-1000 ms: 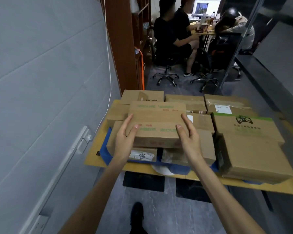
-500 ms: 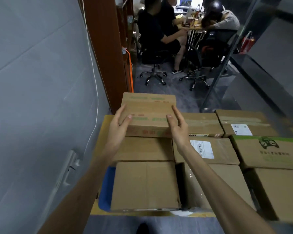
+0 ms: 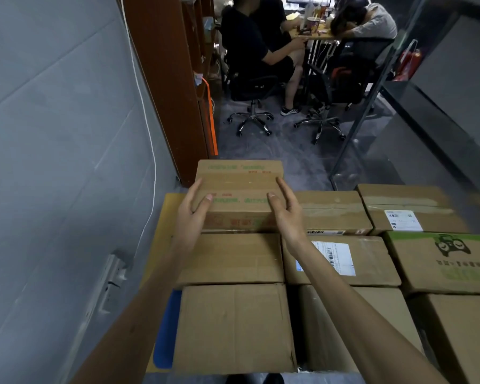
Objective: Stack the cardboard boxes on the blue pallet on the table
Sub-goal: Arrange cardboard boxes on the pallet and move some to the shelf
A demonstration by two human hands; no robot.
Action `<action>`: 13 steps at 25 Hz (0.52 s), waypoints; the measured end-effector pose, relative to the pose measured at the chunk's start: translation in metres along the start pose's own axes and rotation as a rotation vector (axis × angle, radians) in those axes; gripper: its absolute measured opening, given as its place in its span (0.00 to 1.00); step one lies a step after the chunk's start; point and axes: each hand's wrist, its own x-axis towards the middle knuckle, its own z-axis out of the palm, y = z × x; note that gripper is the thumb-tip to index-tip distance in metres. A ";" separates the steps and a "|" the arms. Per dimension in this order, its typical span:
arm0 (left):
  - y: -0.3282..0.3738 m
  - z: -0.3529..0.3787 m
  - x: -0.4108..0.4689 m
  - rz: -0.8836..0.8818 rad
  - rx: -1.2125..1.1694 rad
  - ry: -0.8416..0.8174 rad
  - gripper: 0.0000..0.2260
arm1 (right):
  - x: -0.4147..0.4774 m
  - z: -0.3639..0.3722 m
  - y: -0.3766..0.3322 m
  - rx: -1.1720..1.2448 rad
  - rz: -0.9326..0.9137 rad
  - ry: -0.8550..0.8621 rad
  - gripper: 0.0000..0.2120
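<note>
Cardboard box [image 3: 239, 187], rectangular, matte brown

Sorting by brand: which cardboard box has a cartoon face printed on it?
The box at the right edge, middle row: black cartoon face under a green strip. The others show only tape, white labels or lettering.

Both hands [image 3: 240, 217] grip printed box [image 3: 240, 184] at stack's far-left corner.

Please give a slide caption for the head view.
Left hand and right hand hold a printed box among stacked boxes on blue pallet.
</note>
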 end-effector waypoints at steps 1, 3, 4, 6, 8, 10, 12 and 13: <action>-0.001 0.000 0.000 -0.006 0.018 0.001 0.22 | 0.000 -0.001 0.000 -0.001 0.002 -0.013 0.23; -0.003 -0.001 -0.001 -0.024 0.051 0.001 0.22 | 0.000 -0.002 0.001 0.011 0.010 -0.026 0.24; -0.004 -0.002 0.000 -0.033 0.073 0.002 0.22 | 0.000 -0.002 0.000 0.010 0.013 -0.023 0.24; -0.003 -0.003 0.000 -0.042 0.118 0.010 0.21 | -0.001 -0.003 -0.005 0.008 0.014 -0.020 0.25; 0.001 -0.001 -0.001 -0.037 0.173 0.045 0.20 | -0.004 -0.006 -0.013 0.012 0.005 -0.014 0.25; 0.005 0.004 -0.001 0.004 0.210 0.063 0.19 | -0.011 -0.014 -0.020 -0.004 -0.024 0.023 0.25; 0.009 0.009 -0.002 0.050 0.346 0.100 0.20 | -0.023 -0.026 -0.026 -0.016 -0.033 0.069 0.24; 0.012 0.011 -0.006 0.067 0.454 0.127 0.21 | -0.031 -0.031 -0.027 -0.033 -0.031 0.096 0.24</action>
